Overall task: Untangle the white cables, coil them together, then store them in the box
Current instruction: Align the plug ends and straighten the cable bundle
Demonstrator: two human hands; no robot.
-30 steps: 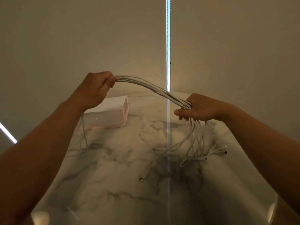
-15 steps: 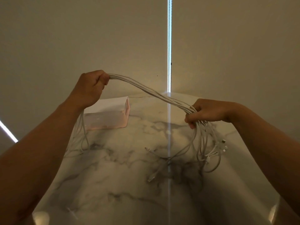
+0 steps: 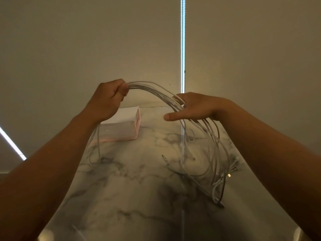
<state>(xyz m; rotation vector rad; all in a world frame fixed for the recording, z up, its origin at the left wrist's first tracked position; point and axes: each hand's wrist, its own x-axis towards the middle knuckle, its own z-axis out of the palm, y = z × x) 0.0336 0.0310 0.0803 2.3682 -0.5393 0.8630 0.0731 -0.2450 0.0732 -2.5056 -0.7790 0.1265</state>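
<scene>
Change: the right hand (image 3: pixel 191 108) has let go its clench on the white cables (image 3: pixel 152 91) and come back up toward the left hand (image 3: pixel 111 98).
Table (image 3: pixel 135 197): marble; the cables' plug ends trail on it at the right, loosely crossed.
Right hand: fingers straight, thumb out, strands lying across them; whether any thread between the fingers I cannot tell.
Left hand: fist clamped round the bundle's top, tails hanging below the wrist.
Box (image 3: pixel 121 131): pink, behind the left forearm, apart from the cables.
Meaning: likely another combing pass; coiling and storing not begun.
</scene>
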